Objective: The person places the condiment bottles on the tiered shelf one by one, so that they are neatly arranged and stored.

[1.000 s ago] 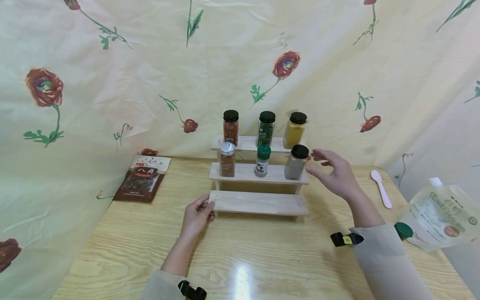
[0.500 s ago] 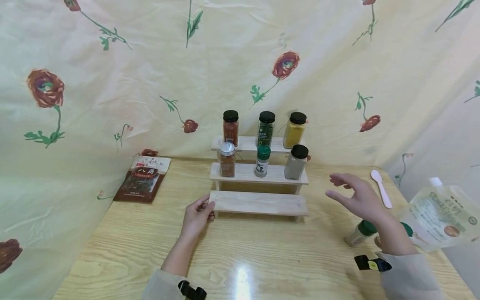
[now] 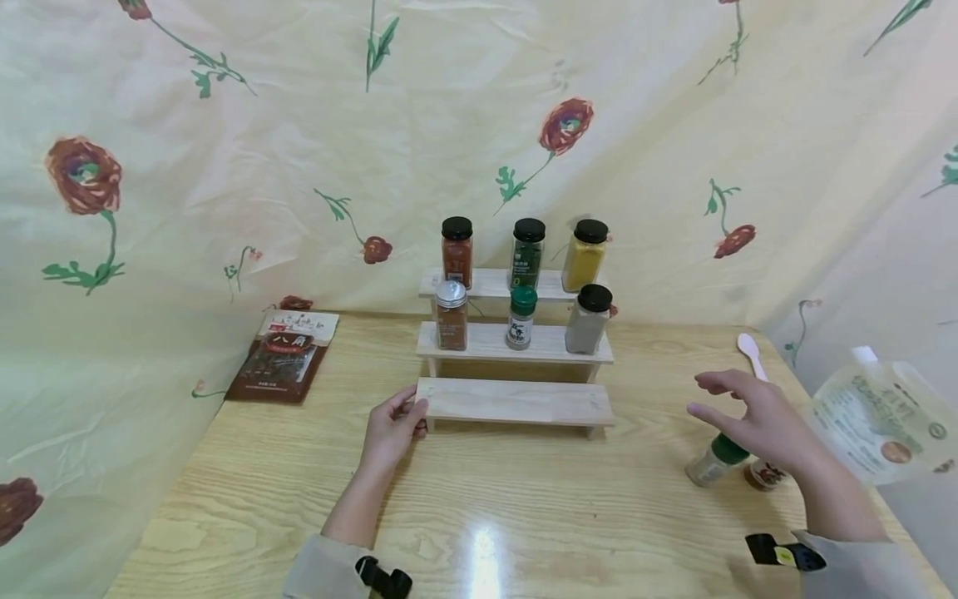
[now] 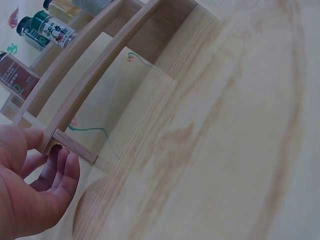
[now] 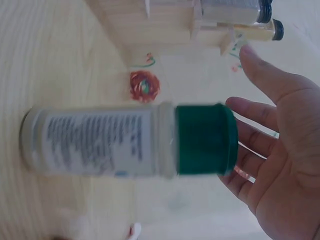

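A three-step wooden spice rack [image 3: 516, 401] stands on the table. My left hand [image 3: 391, 434] pinches the left end of its lowest step, thumb above and fingers curled below. Over at the right, my right hand [image 3: 759, 420] hovers with fingers spread, holding nothing. Just below it is a green-capped spice shaker [image 3: 707, 467]; in the right wrist view the fingers are close to the green cap [image 5: 206, 140], and I cannot tell whether they touch. Beside that shaker, partly hidden by the right hand, is a small dark bottle [image 3: 765, 474].
Red, green and yellow spice jars [image 3: 582, 259] line the top step. On the middle step are a silver-capped jar [image 3: 451, 320], a small green-capped shaker [image 3: 520, 324] and a black-capped jar [image 3: 588, 324]. A brown packet [image 3: 280, 358], white spoon [image 3: 750, 349] and spouted pouch [image 3: 883, 416] flank them.
My right hand has moved away from the black-capped jar, right and toward me, to above the green-capped shaker. The left hand keeps its hold on the rack.
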`<state>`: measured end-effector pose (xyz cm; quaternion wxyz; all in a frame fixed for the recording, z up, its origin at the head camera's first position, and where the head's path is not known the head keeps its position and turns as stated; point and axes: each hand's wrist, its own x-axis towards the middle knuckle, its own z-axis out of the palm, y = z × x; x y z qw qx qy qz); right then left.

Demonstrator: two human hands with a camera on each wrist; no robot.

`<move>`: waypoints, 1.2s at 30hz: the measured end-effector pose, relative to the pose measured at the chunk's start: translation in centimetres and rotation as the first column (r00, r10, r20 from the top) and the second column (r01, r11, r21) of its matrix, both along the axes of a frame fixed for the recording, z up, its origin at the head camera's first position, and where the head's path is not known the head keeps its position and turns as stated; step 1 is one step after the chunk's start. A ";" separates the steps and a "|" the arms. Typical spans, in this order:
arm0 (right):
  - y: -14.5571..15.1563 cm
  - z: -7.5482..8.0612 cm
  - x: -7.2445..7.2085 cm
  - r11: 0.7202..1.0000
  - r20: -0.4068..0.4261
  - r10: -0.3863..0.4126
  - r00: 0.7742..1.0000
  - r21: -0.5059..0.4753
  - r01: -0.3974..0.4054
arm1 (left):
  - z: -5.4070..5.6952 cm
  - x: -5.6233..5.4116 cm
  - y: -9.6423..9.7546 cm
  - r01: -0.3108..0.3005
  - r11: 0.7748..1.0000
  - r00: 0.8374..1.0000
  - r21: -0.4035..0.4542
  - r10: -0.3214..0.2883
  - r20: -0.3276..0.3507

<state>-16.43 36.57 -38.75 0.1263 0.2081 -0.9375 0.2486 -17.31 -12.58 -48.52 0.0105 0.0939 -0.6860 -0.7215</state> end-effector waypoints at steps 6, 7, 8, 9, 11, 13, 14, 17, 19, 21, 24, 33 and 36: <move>1.3 -0.4 0.8 0.999 -0.004 -0.006 1.000 0.038 0.006 | 0.2 0.1 0.0 0.004 1.000 1.000 -0.005 -0.004 0.001; 1.4 -0.5 0.9 0.999 0.006 -0.009 1.000 0.042 0.009 | 0.2 0.1 0.0 0.003 1.000 1.000 -0.005 -0.003 0.001; 1.6 -0.6 1.0 0.999 0.013 -0.015 1.000 0.048 0.015 | 0.2 0.1 0.0 0.003 1.000 1.000 -0.004 -0.003 -0.001; 1.7 -0.6 1.1 0.998 0.018 -0.017 1.000 0.055 0.016 | 0.2 0.1 0.0 0.002 1.000 1.000 -0.004 -0.002 -0.003; 2.0 -0.8 1.3 0.998 0.043 -0.027 0.999 0.060 0.024 | 0.2 0.0 0.0 0.002 1.000 1.000 -0.004 -0.002 -0.006; 2.2 -0.9 1.6 0.998 0.070 -0.035 0.997 0.058 0.031 | 0.2 0.0 0.0 -0.002 1.000 1.000 -0.005 0.002 -0.005; 2.3 -0.9 1.7 0.998 0.077 -0.038 0.996 0.056 0.033 | 0.2 0.0 0.0 -0.003 1.000 1.000 -0.006 0.002 -0.006; 2.6 -1.0 2.1 0.998 0.103 -0.044 0.994 0.040 0.041 | 0.1 0.0 0.0 -0.001 1.000 1.000 -0.007 0.001 -0.007; 2.7 -1.1 2.4 0.999 0.114 -0.044 0.992 0.035 0.040 | 0.0 0.1 0.0 0.000 1.000 1.000 -0.007 -0.001 -0.006; 2.9 -1.2 2.6 0.999 0.131 -0.038 0.991 0.031 0.034 | 0.0 0.1 0.0 0.001 1.000 1.000 -0.007 -0.001 -0.005; 3.0 -1.4 2.9 0.999 0.157 -0.033 0.987 0.016 0.031 | -0.2 0.1 -0.2 0.000 1.000 1.000 -0.006 0.000 0.006; 3.4 -2.3 2.6 0.998 0.063 -0.041 0.997 0.046 0.038 | -0.1 0.1 -0.2 0.000 1.000 1.000 -0.001 0.000 0.004; 3.4 -2.6 2.5 0.998 -0.015 -0.027 1.000 0.049 0.028 | -0.1 0.2 -0.1 0.003 1.000 1.000 -0.001 -0.003 0.001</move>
